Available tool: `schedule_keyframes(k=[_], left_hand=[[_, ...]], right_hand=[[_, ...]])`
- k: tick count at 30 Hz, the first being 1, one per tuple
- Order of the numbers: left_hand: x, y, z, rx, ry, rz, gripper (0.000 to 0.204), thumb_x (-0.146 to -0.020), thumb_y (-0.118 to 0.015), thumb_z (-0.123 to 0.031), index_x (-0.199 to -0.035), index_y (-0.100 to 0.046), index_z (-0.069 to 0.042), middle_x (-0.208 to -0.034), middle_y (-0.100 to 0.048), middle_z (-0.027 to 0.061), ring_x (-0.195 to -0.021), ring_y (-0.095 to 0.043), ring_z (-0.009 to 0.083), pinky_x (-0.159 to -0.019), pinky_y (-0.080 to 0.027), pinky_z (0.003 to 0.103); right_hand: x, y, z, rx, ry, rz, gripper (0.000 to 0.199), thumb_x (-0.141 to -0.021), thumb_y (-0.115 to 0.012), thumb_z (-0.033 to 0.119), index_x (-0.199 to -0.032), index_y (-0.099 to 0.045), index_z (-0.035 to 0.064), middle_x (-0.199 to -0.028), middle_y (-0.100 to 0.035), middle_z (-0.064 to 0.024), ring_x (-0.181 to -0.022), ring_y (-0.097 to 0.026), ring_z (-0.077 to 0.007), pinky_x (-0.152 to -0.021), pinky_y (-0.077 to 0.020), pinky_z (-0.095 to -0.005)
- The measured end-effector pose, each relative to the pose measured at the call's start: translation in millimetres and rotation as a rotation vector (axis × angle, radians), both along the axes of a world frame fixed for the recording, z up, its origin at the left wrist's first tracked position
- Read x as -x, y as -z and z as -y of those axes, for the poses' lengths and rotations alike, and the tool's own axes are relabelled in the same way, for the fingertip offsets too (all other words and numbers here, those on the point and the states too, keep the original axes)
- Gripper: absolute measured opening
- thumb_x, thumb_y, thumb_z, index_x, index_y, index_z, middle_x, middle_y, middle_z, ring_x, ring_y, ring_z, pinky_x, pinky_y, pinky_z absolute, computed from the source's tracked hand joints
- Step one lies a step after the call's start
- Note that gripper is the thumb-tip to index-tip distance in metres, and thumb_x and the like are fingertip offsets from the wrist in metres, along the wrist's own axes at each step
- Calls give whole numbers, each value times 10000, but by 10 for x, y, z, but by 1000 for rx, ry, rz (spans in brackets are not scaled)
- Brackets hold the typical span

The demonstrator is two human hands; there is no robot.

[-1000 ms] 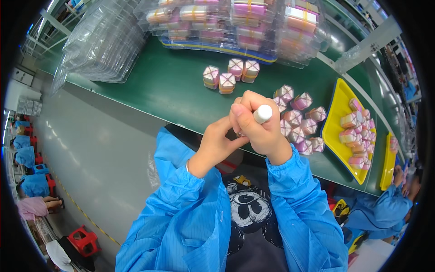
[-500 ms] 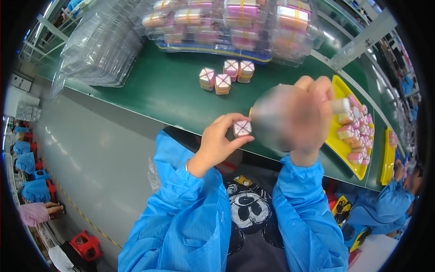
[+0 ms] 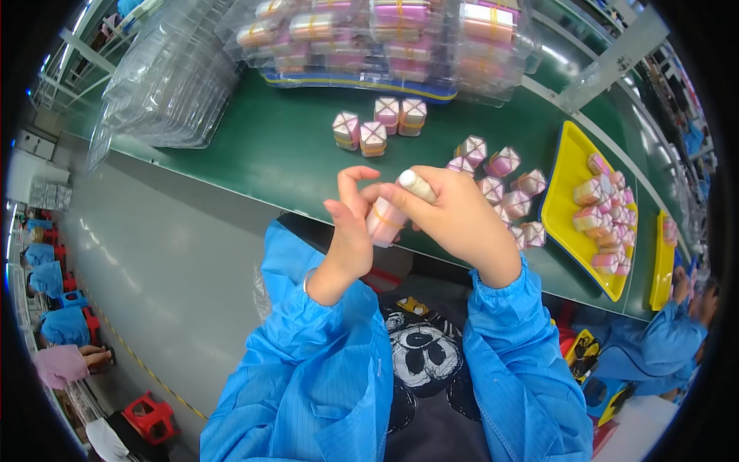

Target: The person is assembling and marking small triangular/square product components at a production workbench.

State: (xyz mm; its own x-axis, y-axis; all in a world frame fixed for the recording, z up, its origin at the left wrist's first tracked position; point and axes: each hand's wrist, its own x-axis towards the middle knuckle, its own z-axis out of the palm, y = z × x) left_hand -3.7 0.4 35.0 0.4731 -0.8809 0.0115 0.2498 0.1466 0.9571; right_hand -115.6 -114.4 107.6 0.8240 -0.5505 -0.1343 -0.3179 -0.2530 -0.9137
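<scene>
Between my two hands is a pink-and-white block with a yellow rubber band around it, its side facing up. My left hand supports it, the thumb and index finger lifted away from it and the other fingers partly hidden behind it. My right hand grips a short beige cylinder with a white rounded end. The right thumb lies over the top of the block; whether it presses on it I cannot tell. Beyond my right hand, several similar blocks with crossed lines on their ends lie loose on the green table.
A small group of banded blocks stands ahead of my hands. Behind it, clear plastic trays of blocks are stacked on a blue tray. Empty clear trays rise at left. A yellow tray at right holds more blocks.
My right hand has come left to the block, uncovering the loose blocks on the table. The block has turned from end-up to side-up, and my left thumb has come off it.
</scene>
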Motion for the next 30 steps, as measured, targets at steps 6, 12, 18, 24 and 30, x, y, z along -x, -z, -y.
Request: schedule_keyframes(k=[6, 12, 18, 24, 30], left_hand=[[-333, 59, 151, 101, -361, 618, 425, -968, -607, -326, -1222, -460, -18, -1210, -561, 149, -1078, -570, 248, -873, -471, 332], [-711, -38, 418, 17, -432, 1453, 395, -840, -725, -231, -1181, -602, -75, -1272, -576, 104, -1214, -503, 335, -1018, -374, 445], [-738, -189, 894, 116, -151, 1531, 490, -797, -752, -298, -1216, -604, -92, -1270, -592, 81, -1219, -522, 307, -1016, -385, 453], [-688, -79, 1143, -29, -229, 1639, 481, -740, -790, -286, -1159, -630, -111, -1124, -652, 43, -1089, -582, 271, -1017, -387, 439], [-547, -328, 791, 163, -359, 1458, 431, -703, -816, -147, -1096, -650, -89, -1089, -670, 72, -1089, -610, 296, -993, -432, 426]], right_hand=[[272, 5, 124, 204, -70, 85, 265, -898, -661, 226, -1101, -635, 57, -937, -692, -163, -827, -677, -318, -716, -506, -369], [394, 9, 176, 437, -202, 6, 346, -848, -652, 46, -1192, -633, 82, -1116, -649, -130, -988, -642, -324, -834, -510, -383], [300, 58, -97, 751, -112, -240, 350, -826, -622, 40, -1152, -654, 162, -1206, -572, -106, -878, -677, -336, -722, -548, -433], [268, 100, -101, 755, -74, -137, 426, -786, -674, 65, -1205, -647, 140, -1230, -530, -144, -848, -687, -324, -712, -562, -423], [399, -208, -35, 607, 73, 141, 367, -819, -711, 96, -1183, -659, 113, -1148, -549, -144, -868, -661, -261, -740, -535, -366]])
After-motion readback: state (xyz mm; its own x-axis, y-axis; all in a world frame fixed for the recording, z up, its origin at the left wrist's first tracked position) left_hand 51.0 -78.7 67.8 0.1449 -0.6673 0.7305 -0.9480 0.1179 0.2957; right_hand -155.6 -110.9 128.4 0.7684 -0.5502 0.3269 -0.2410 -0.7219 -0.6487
